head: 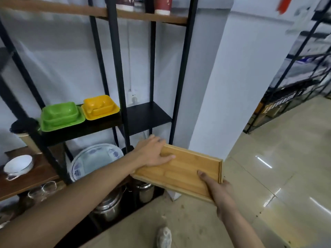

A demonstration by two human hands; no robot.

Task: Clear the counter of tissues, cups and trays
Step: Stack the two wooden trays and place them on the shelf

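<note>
I hold a flat bamboo tray [186, 167] in the air in front of a black metal shelf rack [118, 72]. My left hand [152, 153] grips the tray's far left end, thumb on top and fingers wrapped over the edge. Gripping the near right corner is my right hand [218, 190], its thumb lying on the tray's upper face. The tray is tilted, and nothing lies on it. A bare black shelf [148, 115] sits just above and behind the tray.
Green dishes [60, 115] and yellow dishes [100, 107] sit on the rack's left shelf. A large white-and-blue platter [95, 160], steel pots [109, 204], glasses [43, 190] and a white bowl [18, 164] lie lower. Paper cups [162, 5] stand on the top shelf. A white pillar [211, 86] rises at right.
</note>
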